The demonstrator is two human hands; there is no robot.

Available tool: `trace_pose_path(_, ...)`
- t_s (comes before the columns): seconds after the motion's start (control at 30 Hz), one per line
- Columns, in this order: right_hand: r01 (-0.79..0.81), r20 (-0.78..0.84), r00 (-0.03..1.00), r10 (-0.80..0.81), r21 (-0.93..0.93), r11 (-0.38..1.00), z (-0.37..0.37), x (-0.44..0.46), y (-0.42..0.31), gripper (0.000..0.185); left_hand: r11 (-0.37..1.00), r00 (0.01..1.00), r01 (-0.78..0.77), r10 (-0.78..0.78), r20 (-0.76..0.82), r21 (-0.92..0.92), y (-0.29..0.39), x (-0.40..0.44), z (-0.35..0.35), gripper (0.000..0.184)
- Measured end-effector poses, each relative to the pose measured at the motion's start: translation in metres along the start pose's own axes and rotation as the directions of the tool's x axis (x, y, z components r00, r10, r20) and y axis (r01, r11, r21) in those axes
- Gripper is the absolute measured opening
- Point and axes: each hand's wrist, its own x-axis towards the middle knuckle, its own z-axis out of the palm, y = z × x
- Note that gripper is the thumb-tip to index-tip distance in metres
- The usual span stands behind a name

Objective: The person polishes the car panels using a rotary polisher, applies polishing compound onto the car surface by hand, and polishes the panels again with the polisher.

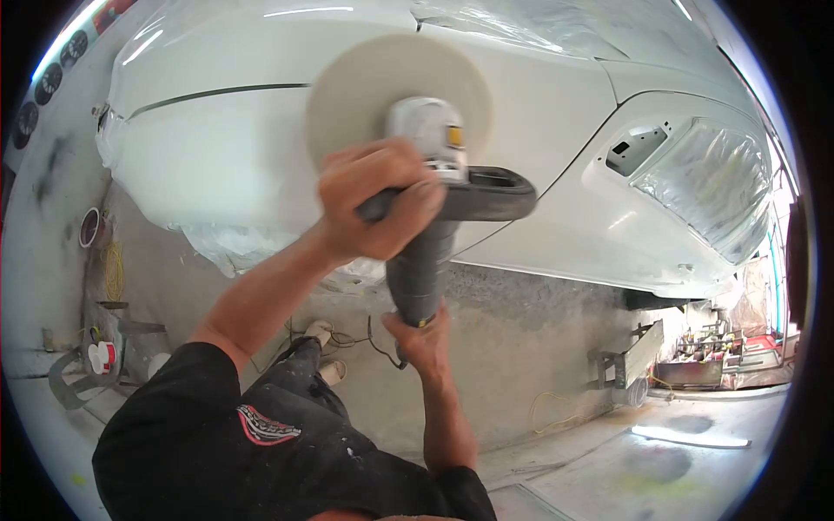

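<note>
A polisher (423, 265) with a grey and white gear head and a black body is gripped in both hands. My left hand (373, 195) is closed around its front handle, just behind the head. Lower down, my right hand (426, 340) wraps round the rear end of the body. The broad pale pad (352, 104) is smeared by motion and lies over the glossy white car panel (208, 156); its contact face is hidden. From the rear of the tool hangs a dark power cord (375, 340).
Plastic film covers the car's upper part (521, 30) and the lamp area (708, 182). A grey stand (638, 356) is at the right, near a cluttered low shelf (699, 356). At the left are a metal stand (130, 347) and a hanging yellow cord (114, 271).
</note>
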Motion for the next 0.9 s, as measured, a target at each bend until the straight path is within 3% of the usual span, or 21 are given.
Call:
trace_pose_path(0.13,0.011,0.063,0.998,-0.007,-0.055,0.998,0.013,-0.01,-0.002,0.03,0.998,1.0,-0.027,0.027,0.011,0.052,0.008,0.0,-0.023,0.003)
trace_pose_path(0.17,-0.093,0.075,0.992,0.097,-0.056,0.994,0.009,-0.013,-0.007,0.047,0.999,1.0,-0.017,0.016,0.025,0.028,0.009,0.004,-0.02,0.003)
trace_pose_path(0.27,-0.158,0.027,0.987,0.159,-0.038,0.987,-0.005,-0.01,-0.014,0.044,0.998,0.999,-0.027,0.029,0.038,-0.061,0.0,0.024,0.007,0.007)
trace_pose_path(0.37,-0.227,-0.12,0.967,0.226,0.006,0.974,-0.026,-0.007,-0.031,0.035,0.985,0.995,-0.061,0.072,0.063,-0.158,-0.014,0.042,0.053,0.009)
trace_pose_path(0.47,-0.135,-0.258,0.956,0.142,0.045,0.99,-0.046,0.003,-0.045,0.016,0.975,0.982,-0.051,0.088,0.166,-0.216,-0.026,0.059,0.092,0.008)
trace_pose_path(0.6,-0.068,-0.294,0.953,0.068,0.008,0.998,-0.083,0.02,-0.066,0.016,0.959,0.981,-0.101,0.139,0.133,-0.263,-0.035,0.083,0.134,0.009)
trace_pose_path(0.7,-0.079,-0.222,0.973,0.062,-0.069,0.994,-0.116,0.032,-0.064,0.046,0.963,0.991,-0.087,0.109,0.076,-0.255,-0.032,0.096,0.15,0.012)
trace_pose_path(0.83,0.079,-0.135,0.987,-0.087,-0.058,0.995,-0.157,0.046,-0.113,0.059,0.955,0.998,0.069,-0.069,0.01,-0.29,-0.028,0.127,0.178,0.021)
trace_pose_path(0.9,0.141,-0.103,0.984,-0.145,-0.05,0.989,-0.185,0.058,-0.121,0.059,0.953,0.999,0.052,-0.051,0.011,-0.297,-0.025,0.143,0.203,0.021)
